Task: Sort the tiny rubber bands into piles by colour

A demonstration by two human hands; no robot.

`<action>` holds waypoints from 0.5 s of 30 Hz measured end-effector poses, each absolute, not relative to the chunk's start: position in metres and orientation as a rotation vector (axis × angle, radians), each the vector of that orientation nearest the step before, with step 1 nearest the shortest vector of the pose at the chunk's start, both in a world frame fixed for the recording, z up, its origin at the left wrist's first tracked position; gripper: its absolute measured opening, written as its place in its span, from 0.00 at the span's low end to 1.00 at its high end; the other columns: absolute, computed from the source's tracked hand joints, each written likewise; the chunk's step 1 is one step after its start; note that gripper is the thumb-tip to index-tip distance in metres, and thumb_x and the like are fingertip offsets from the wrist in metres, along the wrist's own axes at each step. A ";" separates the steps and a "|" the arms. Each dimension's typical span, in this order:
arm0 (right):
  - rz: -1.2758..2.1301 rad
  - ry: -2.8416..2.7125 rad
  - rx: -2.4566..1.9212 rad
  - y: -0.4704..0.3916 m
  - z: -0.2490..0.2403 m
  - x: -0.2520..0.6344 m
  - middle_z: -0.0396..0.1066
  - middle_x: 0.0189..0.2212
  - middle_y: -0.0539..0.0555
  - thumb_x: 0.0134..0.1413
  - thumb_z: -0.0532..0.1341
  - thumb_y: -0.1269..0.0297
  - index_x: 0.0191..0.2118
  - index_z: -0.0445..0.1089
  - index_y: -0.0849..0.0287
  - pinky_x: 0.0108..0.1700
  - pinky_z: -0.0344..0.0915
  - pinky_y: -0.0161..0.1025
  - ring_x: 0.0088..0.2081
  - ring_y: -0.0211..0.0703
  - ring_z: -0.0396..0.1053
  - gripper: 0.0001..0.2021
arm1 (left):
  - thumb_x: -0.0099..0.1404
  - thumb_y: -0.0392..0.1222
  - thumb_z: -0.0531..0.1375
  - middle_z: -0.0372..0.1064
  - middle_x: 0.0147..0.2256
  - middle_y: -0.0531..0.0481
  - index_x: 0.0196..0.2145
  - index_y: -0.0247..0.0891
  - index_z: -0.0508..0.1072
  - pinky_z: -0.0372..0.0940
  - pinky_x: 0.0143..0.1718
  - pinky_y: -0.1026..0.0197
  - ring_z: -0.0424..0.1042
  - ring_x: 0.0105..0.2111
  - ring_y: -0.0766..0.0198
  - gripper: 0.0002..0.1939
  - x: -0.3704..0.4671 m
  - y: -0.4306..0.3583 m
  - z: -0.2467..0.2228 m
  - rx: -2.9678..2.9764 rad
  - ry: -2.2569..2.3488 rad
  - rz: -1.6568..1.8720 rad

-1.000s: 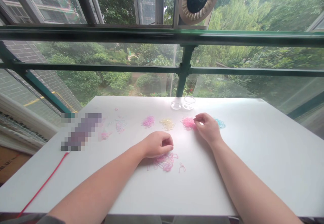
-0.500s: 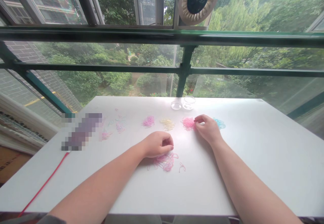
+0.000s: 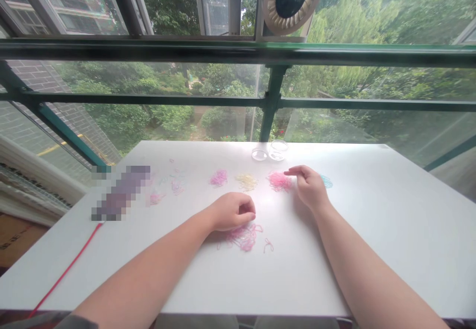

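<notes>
My left hand rests on the table with its fingers curled in a pinch; whatever they may hold is hidden. Just below it lies a loose pile of pink and pale rubber bands, partly covered by the hand, and a stray rubber band sits to its right. My right hand hovers at the right edge of the bright pink band pile, forefinger stretched out to the left and nothing visible in it. Behind this hand, the blue band pile is partly covered.
A yellow band pile and a purple band pile lie left of the pink one. A clear round container and a clear lid stand at the back. Scattered bands and a blurred-out object with a red cord are left.
My right hand has shifted slightly right and lifted off the pink pile, its fingers straightening. It now covers more of the blue pile. My left hand has stayed still.
</notes>
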State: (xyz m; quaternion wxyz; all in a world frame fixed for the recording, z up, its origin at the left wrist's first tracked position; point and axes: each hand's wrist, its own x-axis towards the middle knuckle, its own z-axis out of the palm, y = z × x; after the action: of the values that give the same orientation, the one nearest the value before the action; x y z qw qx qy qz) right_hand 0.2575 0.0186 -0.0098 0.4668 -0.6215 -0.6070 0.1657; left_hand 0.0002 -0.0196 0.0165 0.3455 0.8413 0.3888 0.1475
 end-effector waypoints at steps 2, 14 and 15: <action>0.435 -1.450 -1.486 0.019 -0.010 0.257 0.77 0.33 0.55 0.49 0.49 0.70 0.35 0.70 0.60 0.47 0.62 0.46 0.40 0.46 0.72 0.13 | 0.56 0.42 0.56 0.70 0.29 0.51 0.29 0.37 0.71 0.59 0.30 0.67 0.65 0.28 0.67 0.07 0.000 -0.019 0.016 2.185 1.007 0.381; 0.569 -1.347 -1.274 0.011 0.000 0.250 0.71 0.27 0.52 0.47 0.57 0.66 0.35 0.67 0.60 0.31 0.66 0.39 0.26 0.40 0.70 0.07 | 0.57 0.41 0.56 0.70 0.28 0.52 0.30 0.37 0.71 0.59 0.29 0.67 0.65 0.27 0.68 0.06 0.000 -0.017 0.013 2.203 0.965 0.402; 0.562 -1.429 -1.302 0.008 0.003 0.247 0.70 0.24 0.51 0.47 0.58 0.65 0.34 0.67 0.60 0.28 0.64 0.37 0.24 0.38 0.67 0.07 | 0.57 0.41 0.56 0.70 0.28 0.52 0.30 0.37 0.72 0.59 0.29 0.67 0.65 0.27 0.68 0.06 -0.001 -0.016 0.013 2.207 0.956 0.410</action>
State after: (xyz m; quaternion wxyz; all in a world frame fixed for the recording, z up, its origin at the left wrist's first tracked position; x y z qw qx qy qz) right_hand 0.2474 0.0075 0.0033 0.5347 -0.5465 -0.5999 0.2359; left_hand -0.0005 -0.0160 0.0125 0.3439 0.8494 0.3679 0.1579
